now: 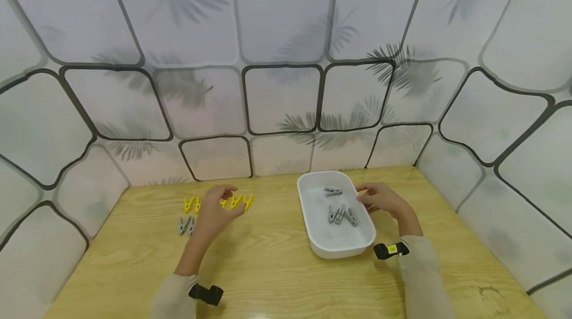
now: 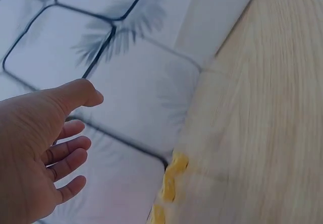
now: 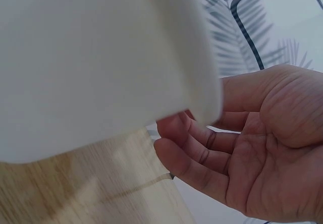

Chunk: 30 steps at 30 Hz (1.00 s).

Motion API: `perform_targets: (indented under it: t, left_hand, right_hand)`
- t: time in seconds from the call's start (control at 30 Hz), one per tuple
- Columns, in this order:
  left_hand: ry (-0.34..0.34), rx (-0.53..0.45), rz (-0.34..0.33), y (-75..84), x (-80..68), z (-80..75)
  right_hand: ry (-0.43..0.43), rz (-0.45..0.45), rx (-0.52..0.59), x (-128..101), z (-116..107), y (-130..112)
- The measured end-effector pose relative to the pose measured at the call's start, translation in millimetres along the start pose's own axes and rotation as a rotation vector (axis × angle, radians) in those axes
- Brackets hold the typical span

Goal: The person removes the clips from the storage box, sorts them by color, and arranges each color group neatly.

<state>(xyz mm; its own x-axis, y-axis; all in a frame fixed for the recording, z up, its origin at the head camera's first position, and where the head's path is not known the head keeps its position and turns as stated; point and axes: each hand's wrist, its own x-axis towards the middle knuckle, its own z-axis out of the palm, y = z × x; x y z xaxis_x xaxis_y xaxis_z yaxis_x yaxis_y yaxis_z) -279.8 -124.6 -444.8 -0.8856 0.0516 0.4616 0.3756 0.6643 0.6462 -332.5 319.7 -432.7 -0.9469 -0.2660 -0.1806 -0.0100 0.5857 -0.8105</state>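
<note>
A white plastic tray [image 1: 316, 237] holds several grey clothespins [image 1: 341, 215] on its bottom. My right hand [image 1: 383, 199] grips the tray's right side. In the right wrist view, the fingertips [image 3: 174, 128] curl under the tray's edge [image 3: 101, 98], and the thumb is partly hidden behind it. On the left, my left hand [image 1: 215, 214] is above the table with thumb and fingers apart, holding nothing. Yellow clothespins [image 1: 189, 204] stand in a row behind it, some covered by the hand. Just left of its wrist lie grey clothespins [image 1: 184, 225].
The wooden table [image 1: 268, 279] carries everything. A patterned wall covering [image 1: 281, 100] encloses its back and both sides. Each wrist wears a small black camera, one on the left [image 1: 206, 294] and one on the right [image 1: 391, 250].
</note>
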Motion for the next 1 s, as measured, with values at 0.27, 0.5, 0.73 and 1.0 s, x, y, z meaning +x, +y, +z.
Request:
perform_targets:
  t: [0.27,0.5,0.73,1.0]
  left_hand:
    - [-0.128,0.003,0.156,48.2,31.5,46.4]
    - [-0.268,0.043,0.329,89.1,54.0,87.9]
    - [-0.447,0.184,0.378,110.5,58.0,126.0]
    - [-0.593,0.336,0.345,113.6,58.5,159.7]
  right_hand:
    - [0.002,-0.006,0.006,-0.1,1.4,0.5]
    - [0.0,0.007,0.002,-2.6,-0.1,-1.9]
    - [-0.001,0.008,0.0,-0.3,-0.9,-1.6]
    - [0.001,0.02,0.003,-1.5,-0.5,-2.0]
